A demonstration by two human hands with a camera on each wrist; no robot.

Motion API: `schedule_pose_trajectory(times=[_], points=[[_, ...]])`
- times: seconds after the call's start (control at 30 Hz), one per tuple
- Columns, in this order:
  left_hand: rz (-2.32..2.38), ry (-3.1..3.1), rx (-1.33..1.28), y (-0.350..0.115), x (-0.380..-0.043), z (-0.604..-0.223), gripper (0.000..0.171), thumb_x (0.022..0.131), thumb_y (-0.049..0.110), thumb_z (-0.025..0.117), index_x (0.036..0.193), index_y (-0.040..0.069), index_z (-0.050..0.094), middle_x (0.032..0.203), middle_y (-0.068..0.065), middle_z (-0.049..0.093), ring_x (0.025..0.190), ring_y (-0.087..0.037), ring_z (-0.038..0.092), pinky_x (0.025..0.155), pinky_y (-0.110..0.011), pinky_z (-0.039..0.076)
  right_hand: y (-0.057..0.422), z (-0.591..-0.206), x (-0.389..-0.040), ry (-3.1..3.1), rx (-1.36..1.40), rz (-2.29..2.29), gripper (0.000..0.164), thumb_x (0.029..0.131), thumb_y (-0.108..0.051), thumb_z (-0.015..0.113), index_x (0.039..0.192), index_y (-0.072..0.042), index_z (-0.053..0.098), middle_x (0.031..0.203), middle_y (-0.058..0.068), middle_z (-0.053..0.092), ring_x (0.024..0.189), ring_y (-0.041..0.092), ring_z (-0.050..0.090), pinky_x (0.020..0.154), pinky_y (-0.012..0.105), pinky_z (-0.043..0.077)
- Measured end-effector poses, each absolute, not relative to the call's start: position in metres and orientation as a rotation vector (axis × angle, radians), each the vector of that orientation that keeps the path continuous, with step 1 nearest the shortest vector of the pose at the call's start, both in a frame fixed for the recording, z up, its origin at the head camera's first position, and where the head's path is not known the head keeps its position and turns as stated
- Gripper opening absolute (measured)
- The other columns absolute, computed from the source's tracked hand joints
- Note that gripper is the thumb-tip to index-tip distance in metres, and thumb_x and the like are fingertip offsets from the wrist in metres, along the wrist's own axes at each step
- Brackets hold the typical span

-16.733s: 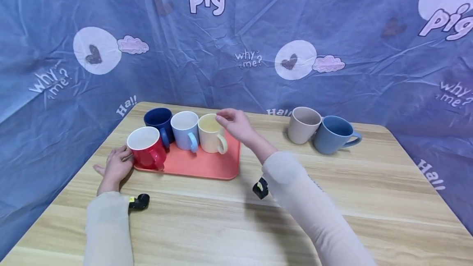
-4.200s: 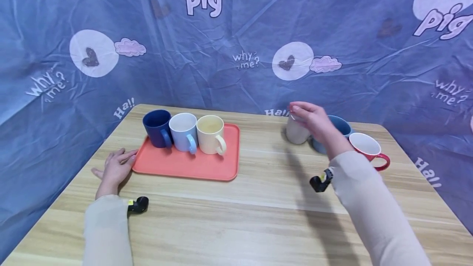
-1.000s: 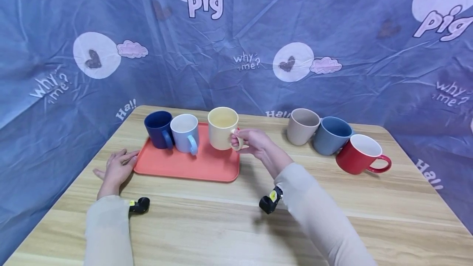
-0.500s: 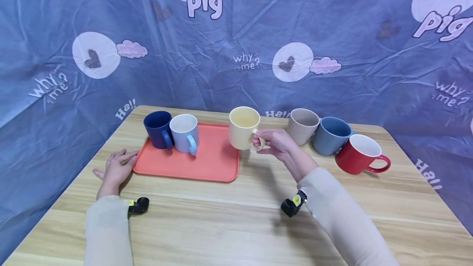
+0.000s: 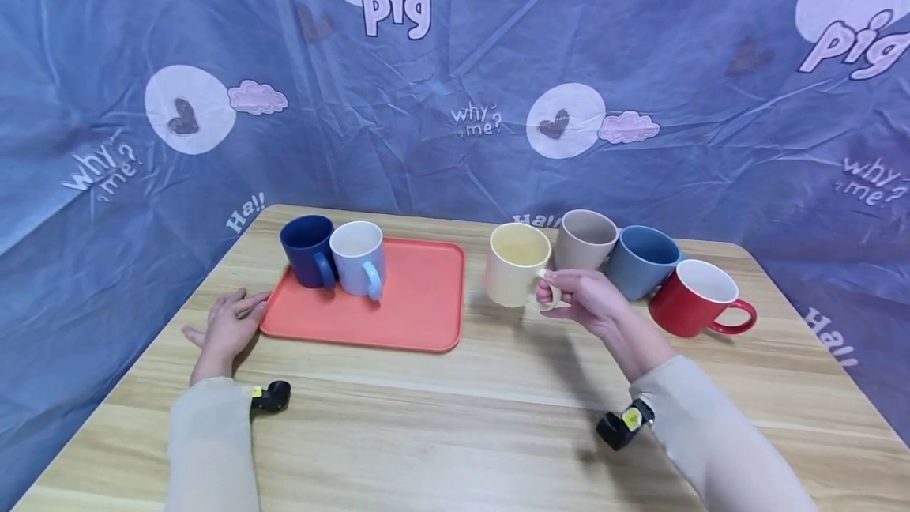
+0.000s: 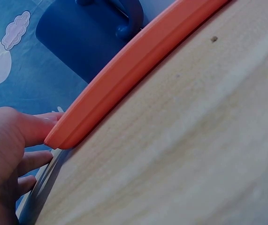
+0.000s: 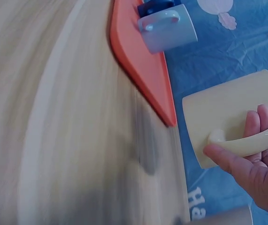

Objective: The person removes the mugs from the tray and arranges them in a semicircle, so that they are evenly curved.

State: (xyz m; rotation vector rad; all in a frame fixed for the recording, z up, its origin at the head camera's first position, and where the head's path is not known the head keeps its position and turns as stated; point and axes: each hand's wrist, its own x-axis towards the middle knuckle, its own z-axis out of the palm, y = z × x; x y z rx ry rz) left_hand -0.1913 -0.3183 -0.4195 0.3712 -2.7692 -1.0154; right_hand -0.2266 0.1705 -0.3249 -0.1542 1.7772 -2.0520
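Cream mug (image 5: 510, 279), centre-right, handle (image 7: 255, 144) gripped by right hand (image 5: 588, 300).
Rightward drift could knock taupe mug (image 5: 583, 245), gap hard to judge; outstretched left hand (image 5: 229, 330) touches coral tray (image 5: 419, 310).

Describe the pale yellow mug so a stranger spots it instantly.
Start at the coral tray on the wooden table and look to the person's right, stopping just before the beige mug. There is the pale yellow mug; unlike its neighbours, it is yellow and lifted off the table, its handle held by the right grip.
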Motion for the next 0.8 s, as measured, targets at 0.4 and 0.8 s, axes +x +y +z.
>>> schedule_pose_trajectory(times=[0.4, 0.8], points=[[-1.018, -2.770, 0.373, -0.318, -0.191, -0.417, 0.042, 0.090, 0.036, 0.040, 0.118, 0.007, 0.052, 0.134, -0.023, 0.026, 0.125, -0.041, 0.003, 0.077, -0.062, -0.027, 0.230, -0.337, -0.201, 1.672, -0.214, -2.087, 0.025, 0.090, -0.003, 0.040, 0.083, -0.006, 0.065, 0.077, 0.006, 0.061, 0.075, 0.016, 0.058, 0.077, 0.040, 0.047], [-1.026, -2.764, 0.387, -0.317, -0.192, -0.419, 0.042, 0.090, 0.035, 0.040, 0.118, 0.006, 0.052, 0.134, -0.023, 0.026, 0.125, -0.040, 0.003, 0.077, -0.061, -0.027, 0.283, -0.350, -0.178, 1.468, -0.353, -2.180, 0.033, 0.092, 0.001, 0.031, 0.091, -0.001, 0.064, 0.085, 0.010, 0.063, 0.080, 0.020, 0.059, 0.078, 0.042, 0.046]])
